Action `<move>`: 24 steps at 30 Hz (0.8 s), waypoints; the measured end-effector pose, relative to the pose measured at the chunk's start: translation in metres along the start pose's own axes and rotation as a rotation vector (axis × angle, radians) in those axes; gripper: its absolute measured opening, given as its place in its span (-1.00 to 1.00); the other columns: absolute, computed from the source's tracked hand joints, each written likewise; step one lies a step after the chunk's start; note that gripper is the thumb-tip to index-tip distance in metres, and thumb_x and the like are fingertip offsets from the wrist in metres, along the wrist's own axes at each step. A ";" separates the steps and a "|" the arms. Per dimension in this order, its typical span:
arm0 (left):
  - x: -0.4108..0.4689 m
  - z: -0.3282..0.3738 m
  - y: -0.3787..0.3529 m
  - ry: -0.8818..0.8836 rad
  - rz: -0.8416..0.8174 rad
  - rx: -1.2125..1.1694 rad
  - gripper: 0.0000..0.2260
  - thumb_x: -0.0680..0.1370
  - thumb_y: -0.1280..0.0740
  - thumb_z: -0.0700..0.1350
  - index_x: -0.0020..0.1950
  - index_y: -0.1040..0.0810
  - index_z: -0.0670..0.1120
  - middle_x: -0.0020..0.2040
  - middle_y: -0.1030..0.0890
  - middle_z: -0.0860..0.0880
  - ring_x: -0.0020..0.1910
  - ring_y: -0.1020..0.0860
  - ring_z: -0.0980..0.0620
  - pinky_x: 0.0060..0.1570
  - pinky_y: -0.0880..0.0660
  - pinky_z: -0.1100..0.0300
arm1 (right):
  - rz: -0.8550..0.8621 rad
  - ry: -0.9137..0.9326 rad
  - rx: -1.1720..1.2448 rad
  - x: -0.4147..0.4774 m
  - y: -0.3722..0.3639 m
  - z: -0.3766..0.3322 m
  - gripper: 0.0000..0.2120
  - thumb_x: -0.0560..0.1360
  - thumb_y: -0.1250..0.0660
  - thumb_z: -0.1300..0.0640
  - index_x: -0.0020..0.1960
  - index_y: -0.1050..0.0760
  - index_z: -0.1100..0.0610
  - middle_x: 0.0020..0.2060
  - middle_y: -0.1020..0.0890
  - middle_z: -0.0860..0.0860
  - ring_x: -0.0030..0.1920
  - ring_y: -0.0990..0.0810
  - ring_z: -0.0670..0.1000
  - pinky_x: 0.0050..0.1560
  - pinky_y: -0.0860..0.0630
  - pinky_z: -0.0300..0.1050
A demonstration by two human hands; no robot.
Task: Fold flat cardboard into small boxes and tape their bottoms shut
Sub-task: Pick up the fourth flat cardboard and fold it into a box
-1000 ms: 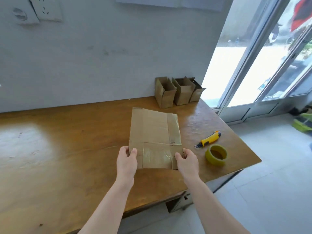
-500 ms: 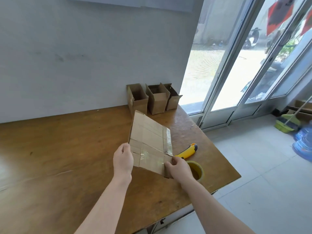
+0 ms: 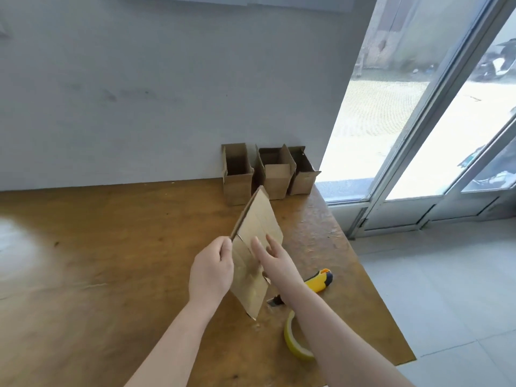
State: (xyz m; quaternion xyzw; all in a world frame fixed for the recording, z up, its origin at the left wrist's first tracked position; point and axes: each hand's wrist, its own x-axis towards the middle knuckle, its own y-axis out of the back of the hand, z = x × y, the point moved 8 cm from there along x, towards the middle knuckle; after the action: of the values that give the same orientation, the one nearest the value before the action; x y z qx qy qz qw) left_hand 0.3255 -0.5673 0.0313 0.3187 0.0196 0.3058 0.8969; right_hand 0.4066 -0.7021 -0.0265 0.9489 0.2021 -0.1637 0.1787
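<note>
A brown wooden table (image 3: 111, 261), smooth and glossy with a pale glare patch at its left, was seen against a grey wall (image 3: 167, 93); a glazed door (image 3: 418, 135) stood to the right above grey floor tiles.

The flat cardboard (image 3: 258, 238) was held tilted on edge above the table, near its right side, one lower corner close to or touching the wood; contact could not be told. It was plain tan, rectangular, with creases and a slit along the left edge. The left hand (image 3: 210, 272) was closed on that left edge, the sheet pinched between thumb and fingers. The right hand (image 3: 275, 256) lay against the sheet's near face with fingers extended and slightly spread; a grip could not be told.

Three boxes (image 3: 275, 174), small, open-topped, of the same cardboard, stood in a row at the wall, beyond the sheet.

A tape roll (image 3: 293, 343), yellowish and translucent, lay under the right forearm. A knife (image 3: 318, 282), yellow and black, lay just beside it, partly hidden by the arm.
</note>
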 end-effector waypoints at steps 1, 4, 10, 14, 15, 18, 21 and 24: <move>-0.004 0.003 -0.004 -0.004 0.002 0.030 -0.78 0.65 -0.10 -0.01 -0.05 -0.52 0.05 -0.24 -0.55 0.17 -0.27 -0.51 0.19 -0.37 -0.35 0.46 | -0.046 -0.021 0.037 0.001 -0.001 -0.002 -0.06 0.31 -0.22 -0.52 0.55 -0.07 -0.12 0.49 -0.29 -0.03 0.43 -0.33 0.06 0.39 -0.36 0.09; -0.020 0.018 -0.012 -0.004 0.038 0.097 -0.76 0.65 -0.11 0.01 0.07 -0.57 0.04 -0.28 -0.55 0.19 -0.34 -0.51 0.22 -0.43 -0.36 0.45 | -0.176 -0.063 0.078 0.001 -0.001 -0.006 0.04 0.22 -0.27 -0.54 0.55 -0.05 -0.10 0.48 -0.30 -0.02 0.39 -0.37 0.08 0.30 -0.46 0.12; -0.044 0.010 -0.034 0.233 0.021 0.019 -0.82 0.63 -0.18 0.02 0.02 -0.56 0.06 -0.08 -0.62 0.14 -0.12 -0.55 0.17 -0.30 -0.37 0.39 | -0.308 -0.048 0.015 0.007 0.009 0.002 -0.22 0.42 -0.38 -0.23 0.53 -0.15 -0.02 0.31 -0.46 0.01 0.21 -0.51 0.04 0.10 -0.61 0.03; -0.056 0.002 -0.043 0.365 -0.028 -0.062 -0.75 0.61 -0.19 0.11 0.10 -0.60 0.05 -0.02 -0.63 0.11 -0.02 -0.56 0.10 -0.20 -0.44 0.32 | -0.397 -0.060 0.071 0.008 0.010 0.006 -0.28 0.45 -0.41 -0.10 0.51 -0.17 -0.03 0.17 -0.48 -0.02 0.15 -0.54 0.05 -0.07 -0.66 -0.07; -0.058 0.001 -0.042 0.390 -0.033 -0.063 -0.75 0.61 -0.18 0.10 0.07 -0.61 0.06 -0.06 -0.63 0.08 -0.04 -0.56 0.09 -0.16 -0.49 0.27 | -0.397 -0.053 0.058 0.009 0.011 0.005 -0.30 0.47 -0.38 -0.05 0.52 -0.15 -0.03 0.18 -0.49 -0.01 0.15 -0.54 0.05 -0.08 -0.65 -0.08; -0.055 0.004 -0.023 0.352 0.050 0.181 -0.70 0.62 -0.18 -0.01 -0.30 -0.49 0.04 -0.32 -0.52 -0.02 -0.35 -0.50 0.11 -0.39 -0.40 0.41 | -0.301 0.041 -0.024 0.018 0.019 -0.002 -0.28 0.48 -0.34 0.12 0.53 -0.08 -0.04 0.32 -0.43 0.01 0.25 -0.47 0.05 0.10 -0.55 -0.04; -0.047 0.015 -0.002 0.290 0.166 0.392 -0.66 0.62 -0.21 -0.02 -0.37 -0.32 0.08 -0.42 -0.40 0.15 -0.46 -0.42 0.15 -0.56 -0.20 0.46 | -0.177 0.156 -0.154 0.026 0.023 -0.016 -0.21 0.47 -0.38 0.21 0.54 -0.01 -0.09 0.49 -0.26 -0.03 0.45 -0.30 0.08 0.33 -0.43 0.09; -0.039 0.015 0.005 0.294 0.158 0.454 -0.70 0.63 -0.18 -0.01 -0.32 -0.33 0.08 -0.38 -0.40 0.16 -0.44 -0.43 0.15 -0.49 -0.21 0.44 | -0.124 0.171 -0.222 0.031 0.023 -0.021 -0.13 0.47 -0.42 0.17 0.56 0.07 -0.10 0.55 -0.14 -0.04 0.51 -0.20 0.10 0.38 -0.37 0.15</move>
State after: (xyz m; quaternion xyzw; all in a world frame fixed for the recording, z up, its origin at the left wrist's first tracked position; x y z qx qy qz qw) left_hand 0.2946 -0.5943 0.0396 0.4643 0.1925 0.4055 0.7636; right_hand 0.4490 -0.7035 -0.0138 0.9194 0.2916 -0.0698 0.2544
